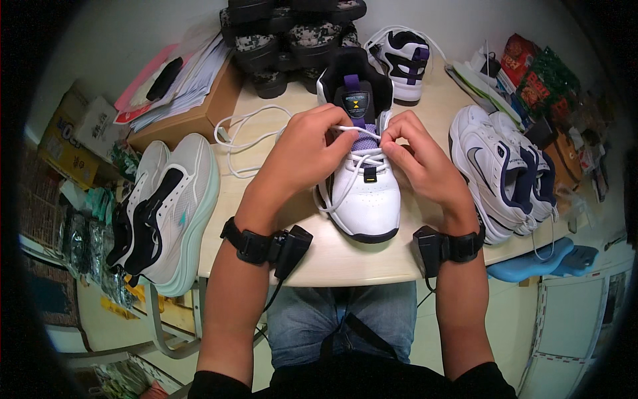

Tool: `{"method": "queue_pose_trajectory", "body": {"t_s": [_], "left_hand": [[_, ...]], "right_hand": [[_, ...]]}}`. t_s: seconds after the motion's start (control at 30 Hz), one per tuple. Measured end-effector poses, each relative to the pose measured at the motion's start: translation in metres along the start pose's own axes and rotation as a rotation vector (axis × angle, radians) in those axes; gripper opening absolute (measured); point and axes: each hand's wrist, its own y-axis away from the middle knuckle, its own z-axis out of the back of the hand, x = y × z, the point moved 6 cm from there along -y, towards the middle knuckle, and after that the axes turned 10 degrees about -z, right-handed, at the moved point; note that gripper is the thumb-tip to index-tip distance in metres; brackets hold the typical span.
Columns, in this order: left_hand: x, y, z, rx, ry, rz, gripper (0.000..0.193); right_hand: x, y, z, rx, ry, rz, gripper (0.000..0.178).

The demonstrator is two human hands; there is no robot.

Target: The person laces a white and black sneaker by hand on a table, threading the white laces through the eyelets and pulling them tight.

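A white sneaker [364,203] with a black sole edge and collar stands in front of me, its toe pointing toward me. A white shoelace [256,144] runs through its lower eyelets, and a long loose length loops over the table on the left. My left hand [311,143] pinches the lace beside the purple tongue [357,100]. On the other side of the tongue, my right hand [420,151] has thumb and forefinger pressed together on the lace at the shoe's eyelet edge. The exact lace end between the right fingertips is hidden.
Grey-white running shoes [183,213] stand at the left, white-and-navy sneakers [495,173] at the right. Behind are a matching black-and-white sneaker [407,66], stacked camouflage shoes [292,43] and a cardboard box [199,110] bearing papers. A blue stool [538,259] is below the table's right edge.
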Motion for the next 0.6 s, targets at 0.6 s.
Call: {"method": "queue_pose_trajectory", "body": {"t_s": [0.6], "left_hand": [[0.0, 0.013, 0.039, -0.117, 0.666, 0.224, 0.02]], "right_hand": [[0.081, -0.01, -0.025, -0.092, 0.311, 0.36, 0.056]]}}
